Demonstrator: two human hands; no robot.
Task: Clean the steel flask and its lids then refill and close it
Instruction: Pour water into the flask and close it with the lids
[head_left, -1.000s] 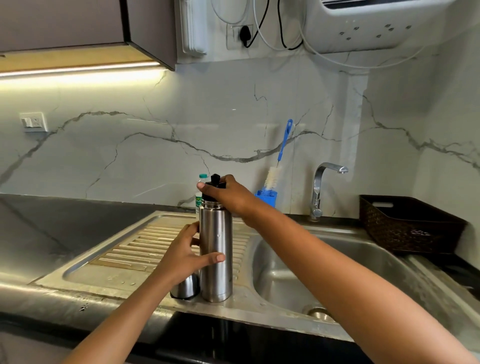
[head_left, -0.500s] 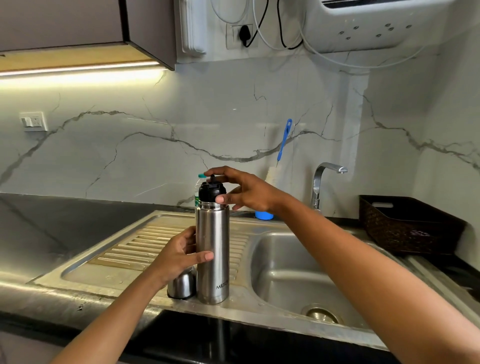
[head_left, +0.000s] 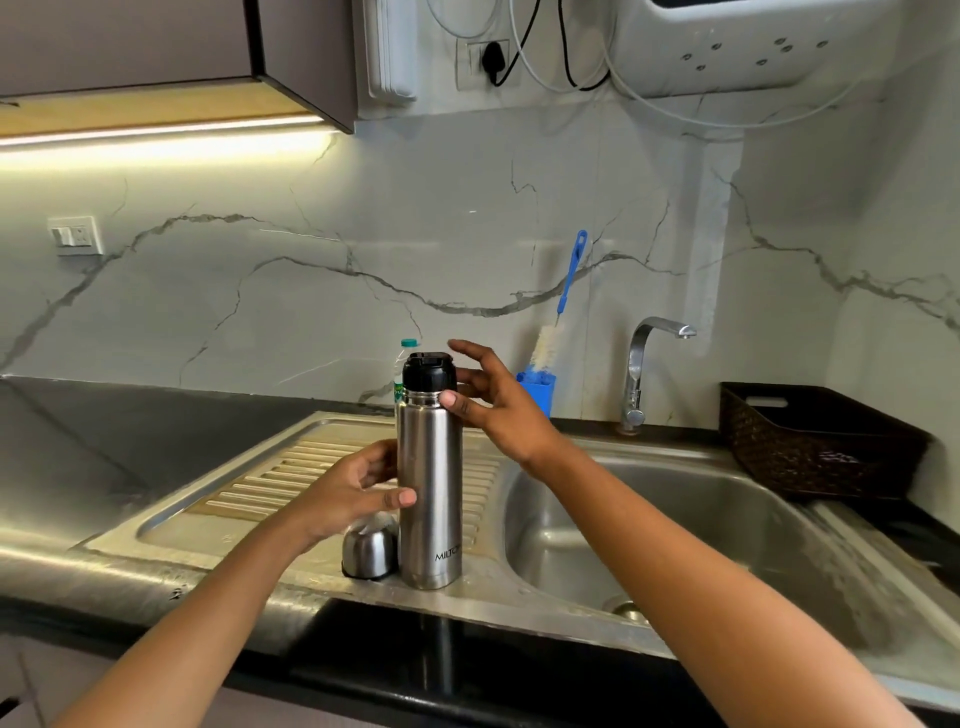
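Fingers of left hand (head_left: 349, 496) grip flask (head_left: 431, 525); right hand (head_left: 496, 402) spread open beside lid (head_left: 429, 375).

Legible markings: one.

Steel flask (head_left: 430, 483): dark capitals "MILTO" printed in one horizontal line on the body. The word runs off the flask's right edge where the body curves away, and any further letters are hidden. It sits near the base, well below the left hand's (head_left: 353, 493) grip at mid-height, on the side away from that hand.

Plastic bottle (head_left: 399, 366) behind the flask, above the grip: the label is too small to read.
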